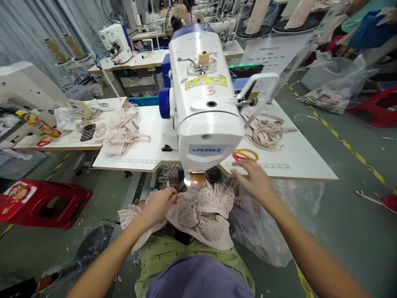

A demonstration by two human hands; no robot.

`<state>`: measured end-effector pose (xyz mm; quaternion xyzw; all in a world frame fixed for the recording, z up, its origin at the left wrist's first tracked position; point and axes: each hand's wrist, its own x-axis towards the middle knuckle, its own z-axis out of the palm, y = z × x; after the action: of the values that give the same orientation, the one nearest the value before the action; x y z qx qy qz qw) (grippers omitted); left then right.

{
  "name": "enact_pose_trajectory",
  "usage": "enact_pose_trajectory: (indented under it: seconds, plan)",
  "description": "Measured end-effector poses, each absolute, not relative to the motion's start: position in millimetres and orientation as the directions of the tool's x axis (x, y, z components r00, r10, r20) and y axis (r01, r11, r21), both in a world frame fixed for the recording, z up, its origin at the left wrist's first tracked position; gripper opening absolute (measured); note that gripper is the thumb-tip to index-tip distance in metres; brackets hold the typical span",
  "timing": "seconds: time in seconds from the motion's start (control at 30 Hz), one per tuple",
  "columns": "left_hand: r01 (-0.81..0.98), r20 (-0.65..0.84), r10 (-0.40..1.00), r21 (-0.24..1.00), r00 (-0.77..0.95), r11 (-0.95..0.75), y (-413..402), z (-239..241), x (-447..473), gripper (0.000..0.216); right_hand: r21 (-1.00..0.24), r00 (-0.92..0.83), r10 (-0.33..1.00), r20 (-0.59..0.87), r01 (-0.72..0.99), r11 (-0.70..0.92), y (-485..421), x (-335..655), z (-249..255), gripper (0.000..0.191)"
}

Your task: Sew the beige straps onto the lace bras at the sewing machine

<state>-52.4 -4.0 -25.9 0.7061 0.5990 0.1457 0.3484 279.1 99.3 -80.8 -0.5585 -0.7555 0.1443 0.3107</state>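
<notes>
Pinching an edge of the beige lace garment (187, 216) with the left grip (174, 196), thumb against fingers, just left of the lower end of the sewing machine (211, 120). Holding the right grip (240, 169) loosely spread at the front edge of the table (300, 155), near the scissors (252, 151), with nothing visible between the fingers. Spread over the lap (161, 252), close below the machine head, and already shaped into lace cups apparently joined to plain cloth. Judged partway along: formed in the cups, but without clearly attached straps. Farther out, on the right of the table, a loose heap of beige straps (266, 132), seemingly unused. On the left, a heap of beige lace pieces (120, 136); finished or waiting, impossible to say. Hidden behind the machine head: the needle and any seam beneath. Hard to make out: contents of the clear plastic bag (263, 236). Cut off at far left: another white machine (34, 85).
</notes>
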Motion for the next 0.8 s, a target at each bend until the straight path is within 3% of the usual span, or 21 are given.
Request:
enact_pose_trajectory:
  seconds: [0.1,0.17,0.23,0.3,0.4,0.47,0.53,0.67,0.8]
  plan:
    - [0.804,-0.018,0.964,0.555,0.267,-0.212,-13.3,-38.8,-36.3,0.022,-0.801,-0.441,0.89,0.118,0.488,0.348,34.6,243.3,-85.9,0.033]
    - [0.779,0.138,0.914,0.484,0.381,-0.398,-21.4,-46.7,-19.4,0.029,-0.863,-0.565,0.822,0.074,0.377,0.337,-0.6,220.5,-89.7,0.057]
    - [0.722,0.23,0.864,0.476,0.448,-0.501,-29.1,-49.4,-0.7,0.034,-0.937,-0.569,0.819,0.068,0.245,0.248,-21.1,202.4,-91.4,0.08]
    - [0.673,0.241,0.879,0.571,0.411,-0.47,-33.7,-45.5,17.3,0.035,-0.993,-0.46,0.887,0.018,0.092,0.068,-27.4,191.5,-89.0,0.074]
    - [0.508,0.072,0.969,0.841,0.235,-0.186,-32.3,-33.1,38.3,0.038,-0.991,-0.204,0.972,-0.118,-0.034,-0.128,-19.1,186.0,-74.7,0.047]
    - [0.354,-0.073,0.989,0.935,0.128,0.024,-27.3,-26.5,44.9,0.04,-0.989,-0.098,0.985,-0.142,-0.033,-0.146,-6.3,185.2,-60.4,0.033]
    - [0.322,-0.114,0.993,0.942,0.033,0.097,-21.4,-24.0,43.6,0.043,-0.994,-0.079,0.991,-0.106,-0.018,-0.108,10.7,184.8,-47.6,0.027]
    - [0.57,-0.005,0.999,0.821,-0.051,0.034,-11.2,-28.1,24.4,0.033,-0.989,-0.077,0.997,-0.008,0.15,0.003,50.7,185.7,-38.3,0.02]
    - [0.75,0.119,0.986,0.641,0.114,-0.164,-2.0,-32.9,9.9,0.035,-0.946,-0.163,0.985,0.052,0.308,0.101,84.0,187.4,-40.3,0.012]
